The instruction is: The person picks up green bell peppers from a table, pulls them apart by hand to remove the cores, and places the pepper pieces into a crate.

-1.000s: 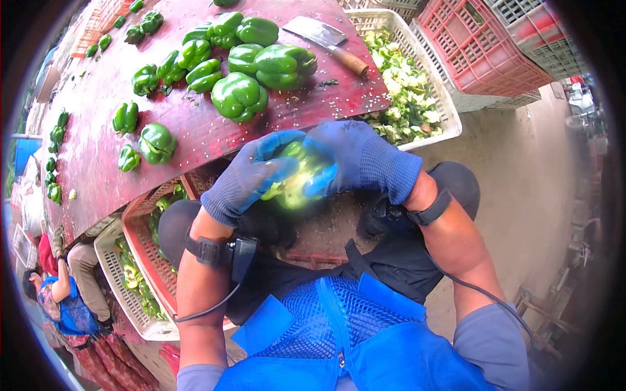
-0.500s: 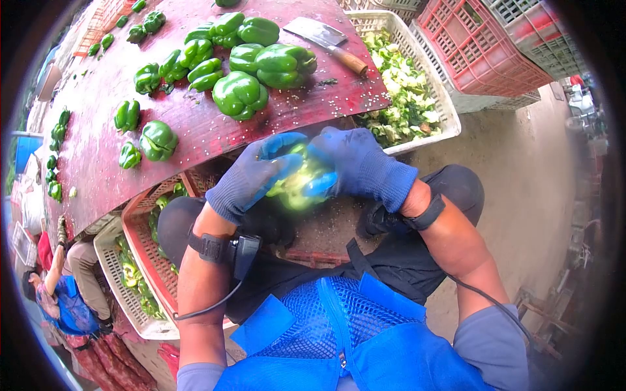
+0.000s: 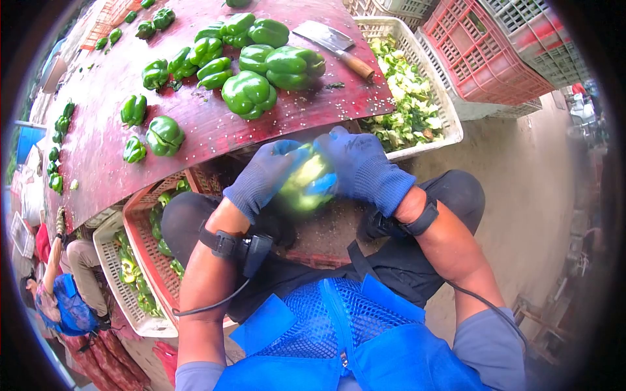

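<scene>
A blurred, pale green piece of pepper [image 3: 305, 186] is held between my two hands, just below the table's front edge. My left hand [image 3: 267, 173], in a blue glove, has its fingers closed on the piece's left side. My right hand [image 3: 358, 163], gloved too, wraps round its right side. Beyond them on the red table [image 3: 208, 133] lie green bell peppers, the nearest a large one [image 3: 249, 95]. A cleaver [image 3: 332, 44] with a wooden handle rests at the table's right end.
A white crate [image 3: 450, 124] of pale green scraps stands right of the table, with stacked red crates [image 3: 479, 55] beyond. At the lower left are a red crate [image 3: 140, 228] and a white crate [image 3: 107, 260] holding pepper pieces. Another person [image 3: 65, 303] sits far left.
My left hand has moved slightly right, nearer my right hand, and its fingers have drawn closer together. The table and peppers appear slightly shifted right in the view.
</scene>
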The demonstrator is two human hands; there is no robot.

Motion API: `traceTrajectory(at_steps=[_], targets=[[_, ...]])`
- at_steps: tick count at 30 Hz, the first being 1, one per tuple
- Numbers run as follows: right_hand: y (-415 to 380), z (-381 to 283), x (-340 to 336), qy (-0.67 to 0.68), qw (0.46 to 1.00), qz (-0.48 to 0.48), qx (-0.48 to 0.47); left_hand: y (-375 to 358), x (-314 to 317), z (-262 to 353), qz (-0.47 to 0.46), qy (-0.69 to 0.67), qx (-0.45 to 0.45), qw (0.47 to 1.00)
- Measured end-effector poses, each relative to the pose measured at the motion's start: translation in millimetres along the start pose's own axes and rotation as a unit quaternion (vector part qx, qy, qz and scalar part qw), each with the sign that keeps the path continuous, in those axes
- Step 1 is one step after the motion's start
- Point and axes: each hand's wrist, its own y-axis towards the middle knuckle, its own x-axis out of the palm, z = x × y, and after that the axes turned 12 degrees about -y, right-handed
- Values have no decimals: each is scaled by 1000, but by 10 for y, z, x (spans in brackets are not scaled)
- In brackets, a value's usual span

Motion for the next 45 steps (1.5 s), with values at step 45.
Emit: traceTrajectory(at_steps=[45], targets=[[138,170,109,69,986,32,151,-36,320,-15,60,-19,161,985]])
